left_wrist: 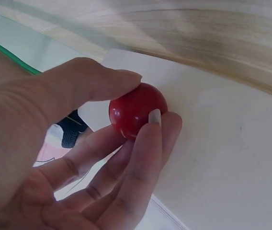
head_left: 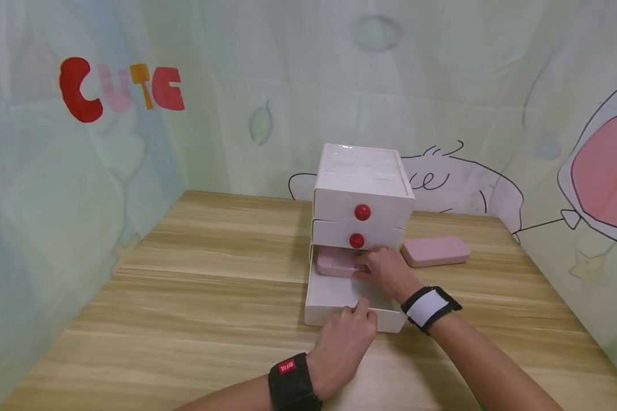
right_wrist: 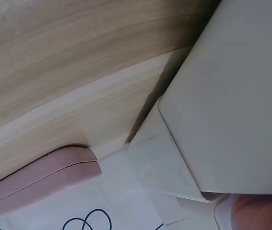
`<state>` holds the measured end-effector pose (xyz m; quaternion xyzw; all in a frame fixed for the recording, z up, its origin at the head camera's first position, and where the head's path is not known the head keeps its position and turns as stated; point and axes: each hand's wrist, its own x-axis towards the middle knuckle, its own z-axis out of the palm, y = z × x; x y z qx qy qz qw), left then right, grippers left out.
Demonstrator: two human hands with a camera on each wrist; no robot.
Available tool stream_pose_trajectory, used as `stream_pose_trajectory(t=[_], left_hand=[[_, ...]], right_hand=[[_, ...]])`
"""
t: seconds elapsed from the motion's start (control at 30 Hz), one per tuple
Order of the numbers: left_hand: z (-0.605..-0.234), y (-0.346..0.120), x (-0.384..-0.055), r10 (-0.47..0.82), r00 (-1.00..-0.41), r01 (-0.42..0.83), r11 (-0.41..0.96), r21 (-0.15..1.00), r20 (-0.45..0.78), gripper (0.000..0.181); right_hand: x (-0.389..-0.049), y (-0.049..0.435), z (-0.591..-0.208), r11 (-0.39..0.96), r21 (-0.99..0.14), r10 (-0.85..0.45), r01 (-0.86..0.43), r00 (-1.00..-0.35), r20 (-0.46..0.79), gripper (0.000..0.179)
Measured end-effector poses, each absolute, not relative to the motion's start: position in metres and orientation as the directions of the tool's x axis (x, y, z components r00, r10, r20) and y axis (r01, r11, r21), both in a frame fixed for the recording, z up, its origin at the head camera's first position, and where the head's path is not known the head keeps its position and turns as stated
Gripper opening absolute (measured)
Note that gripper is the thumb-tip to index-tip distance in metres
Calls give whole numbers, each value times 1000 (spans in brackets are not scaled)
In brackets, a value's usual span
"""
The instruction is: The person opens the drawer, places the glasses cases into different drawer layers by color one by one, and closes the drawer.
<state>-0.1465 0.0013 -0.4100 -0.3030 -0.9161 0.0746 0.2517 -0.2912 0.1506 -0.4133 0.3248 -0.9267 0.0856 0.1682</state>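
A small white drawer cabinet [head_left: 360, 171] stands on the table, its bottom drawer [head_left: 334, 294] pulled out. My left hand [head_left: 343, 345] is at the drawer's front; in the left wrist view its thumb and fingers pinch the round red knob [left_wrist: 135, 108]. My right hand [head_left: 391, 274] reaches into the drawer from the right. Its fingers grip the right end of a pink case [head_left: 334, 262] lying toward the back, partly under the drawer above. In the right wrist view only a bit of the right hand [right_wrist: 258, 213] shows past the drawer's side [right_wrist: 236, 105].
A second pink case [head_left: 436, 251] with rounded corners lies on the wooden table [head_left: 211, 274], right of the cabinet. The upper two drawers are closed, each with a red knob [head_left: 362, 212]. Printed cloth walls [head_left: 226, 125] enclose the table's back and sides.
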Motion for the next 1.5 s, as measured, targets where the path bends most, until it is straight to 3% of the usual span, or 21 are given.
stream_pose_trajectory(t=[0.4, 0.83, 1.13, 1.27, 1.47, 1.5], left_hand=[[-415, 1, -146, 590, -672, 510, 807, -298, 447, 16], [-414, 0, -148, 597, -666, 514, 802, -306, 446, 20], [-412, 0, -148, 597, -684, 528, 802, -279, 420, 24], [-411, 0, -148, 599, -680, 530, 800, -281, 423, 24], [-411, 0, -148, 607, -672, 539, 794, -280, 425, 24], [-411, -1, -148, 606, -673, 539, 795, -279, 424, 24]], right_hand=[[-280, 168, -409, 741, -211, -532, -638, -749, 396, 29], [-267, 195, -389, 774, -210, -470, -597, -765, 441, 7], [-278, 232, -391, 807, -148, -427, -572, -737, 523, 32], [-284, 251, -396, 819, -136, -416, -558, -739, 530, 34], [-293, 274, -398, 854, -169, -380, -492, -812, 444, 8], [-294, 277, -397, 861, -178, -372, -476, -830, 416, 11]])
